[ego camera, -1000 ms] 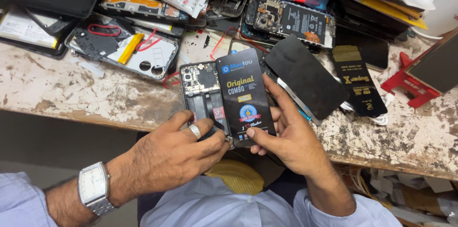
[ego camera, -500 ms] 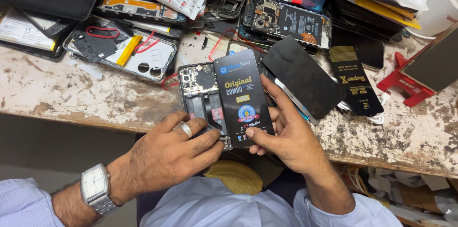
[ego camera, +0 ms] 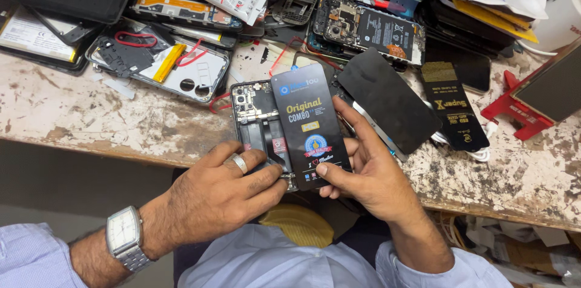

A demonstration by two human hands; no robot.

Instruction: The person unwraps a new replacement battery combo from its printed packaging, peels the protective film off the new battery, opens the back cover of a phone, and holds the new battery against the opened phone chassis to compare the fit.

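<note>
— Held over the near edge of the worn, paint-flecked table [ego camera: 72, 118]: an opened phone frame [ego camera: 257, 124], bare circuitry and camera module showing, with a glossy black replacement screen [ego camera: 310, 124] laid against its right side.

— And the hands?

— Left hand [ego camera: 224, 188], ring on one finger, closed on the frame's lower end, fingertips pressing inside. Right hand [ego camera: 369, 167] cupped around the screen, thumb on its bottom corner, fingers spread behind. Matte black rectangular sheet [ego camera: 387, 106] just beside.

Both hands — left hand [ego camera: 224, 188], right hand [ego camera: 369, 167] — on opened phone [ego camera: 257, 121], screen panel [ego camera: 308, 124].
</note>
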